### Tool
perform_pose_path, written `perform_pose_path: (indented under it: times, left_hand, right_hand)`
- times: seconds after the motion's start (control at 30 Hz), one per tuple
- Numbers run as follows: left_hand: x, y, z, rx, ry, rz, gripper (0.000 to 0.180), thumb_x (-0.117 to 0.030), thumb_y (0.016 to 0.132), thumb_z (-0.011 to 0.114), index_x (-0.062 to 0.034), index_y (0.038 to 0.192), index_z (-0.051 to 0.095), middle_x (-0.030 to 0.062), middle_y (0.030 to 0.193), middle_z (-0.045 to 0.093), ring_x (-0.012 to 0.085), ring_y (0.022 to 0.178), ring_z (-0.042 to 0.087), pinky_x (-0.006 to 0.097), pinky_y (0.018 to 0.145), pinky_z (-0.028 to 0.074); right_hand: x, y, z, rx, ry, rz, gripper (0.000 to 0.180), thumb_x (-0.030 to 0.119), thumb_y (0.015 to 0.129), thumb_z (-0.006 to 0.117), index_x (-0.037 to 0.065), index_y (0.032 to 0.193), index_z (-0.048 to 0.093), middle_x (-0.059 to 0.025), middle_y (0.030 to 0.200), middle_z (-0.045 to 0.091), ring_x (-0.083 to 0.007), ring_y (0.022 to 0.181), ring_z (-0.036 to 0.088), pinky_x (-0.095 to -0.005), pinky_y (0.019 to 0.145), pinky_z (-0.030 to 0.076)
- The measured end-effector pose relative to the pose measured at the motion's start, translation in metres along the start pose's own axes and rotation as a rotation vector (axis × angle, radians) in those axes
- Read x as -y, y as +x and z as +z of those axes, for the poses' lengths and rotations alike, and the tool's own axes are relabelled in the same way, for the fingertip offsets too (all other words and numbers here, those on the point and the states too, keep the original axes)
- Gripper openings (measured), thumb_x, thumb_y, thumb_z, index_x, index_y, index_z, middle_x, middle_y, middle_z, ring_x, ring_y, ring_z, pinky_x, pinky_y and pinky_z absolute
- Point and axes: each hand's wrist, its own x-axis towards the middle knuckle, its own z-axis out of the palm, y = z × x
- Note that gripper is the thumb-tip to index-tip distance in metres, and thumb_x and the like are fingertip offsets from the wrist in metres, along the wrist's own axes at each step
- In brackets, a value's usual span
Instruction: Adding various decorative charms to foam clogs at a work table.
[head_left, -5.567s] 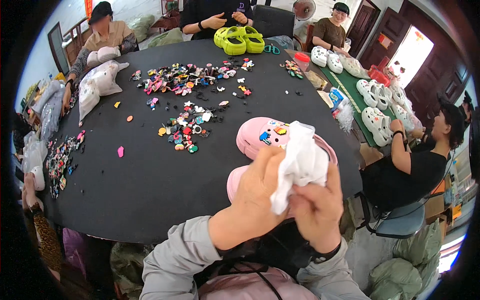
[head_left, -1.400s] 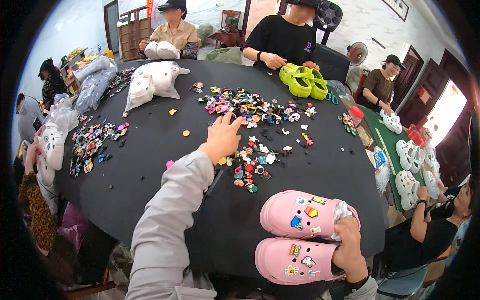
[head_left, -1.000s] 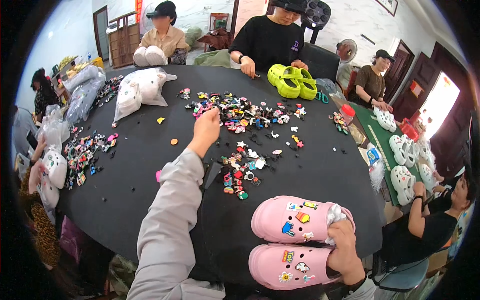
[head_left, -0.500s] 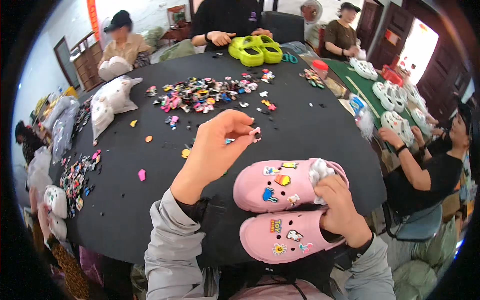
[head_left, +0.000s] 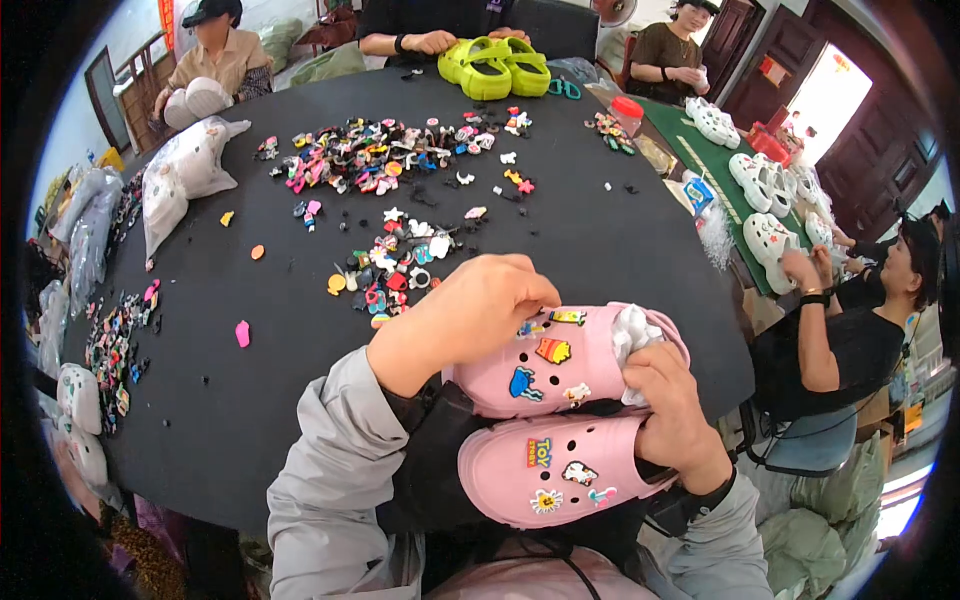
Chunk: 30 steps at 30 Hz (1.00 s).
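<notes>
Two pink clogs lie side by side in front of me, toes to the left: an upper clog [head_left: 590, 370] and a lower clog [head_left: 500, 455]. Colourful shoe charms sit in the holes of both, among them a french-fries charm [head_left: 552, 350] and a blue one [head_left: 523, 382]. My left hand [head_left: 470, 305] is closed over the far toe side of the upper clog. Its fingertips hide the pink charm they pinched in the earlier view. My right hand [head_left: 675, 410] grips both clogs at their heel openings, against the white stuffing [head_left: 632, 330] in the upper one.
Loose charms form a big heap [head_left: 385, 155], a nearer pile [head_left: 400, 265] and a left pile [head_left: 115, 350] on the black table [head_left: 270, 420]. A white plastic bag [head_left: 190, 180] stands far left. Across are green clogs [head_left: 495, 68]; white clogs [head_left: 765, 185] and co-workers are at right.
My left hand has come down from above the table onto the upper clog, its charm now out of sight. The nearer charm pile is uncovered. The view has shifted slightly.
</notes>
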Motion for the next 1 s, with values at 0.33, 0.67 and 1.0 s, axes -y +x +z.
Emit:
perform_pose_path:
  times: [0.33, 0.67, 1.0]
  left_hand:
    - [-0.045, -0.004, -0.017, -0.009, 0.171, 0.074, 0.011, 0.000, 0.078, 0.066, -0.0003, 0.089, 0.066, 0.0136, 0.081, 0.065, 0.0313, 0.075, 0.064, 0.037, 0.067, 0.051]
    - [-0.079, -0.021, -0.001, 0.275, -0.015, 0.108, 0.010, -0.002, 0.077, 0.067, -0.0018, 0.086, 0.063, 0.0120, 0.081, 0.063, 0.0321, 0.077, 0.063, 0.040, 0.068, 0.050]
    - [-0.081, -0.015, 0.011, 0.315, -0.184, 0.124, 0.009, -0.002, 0.079, 0.067, -0.0020, 0.088, 0.064, 0.0111, 0.080, 0.064, 0.0311, 0.073, 0.064, 0.039, 0.067, 0.051]
  right_hand:
    - [-0.008, 0.005, -0.001, -0.053, 0.019, -0.006, 0.046, 0.002, 0.051, 0.074, 0.003, 0.094, 0.060, -0.0129, 0.093, 0.058, -0.0358, 0.087, 0.055, -0.0420, 0.078, 0.045]
    - [-0.003, -0.002, -0.002, -0.023, -0.003, 0.009, 0.053, 0.004, 0.047, 0.074, 0.005, 0.098, 0.060, -0.0116, 0.095, 0.058, -0.0344, 0.091, 0.055, -0.0419, 0.083, 0.045]
    - [0.011, -0.012, -0.007, -0.061, -0.089, -0.091, 0.050, 0.012, 0.049, 0.070, 0.002, 0.097, 0.062, -0.0118, 0.094, 0.057, -0.0338, 0.089, 0.055, -0.0427, 0.083, 0.043]
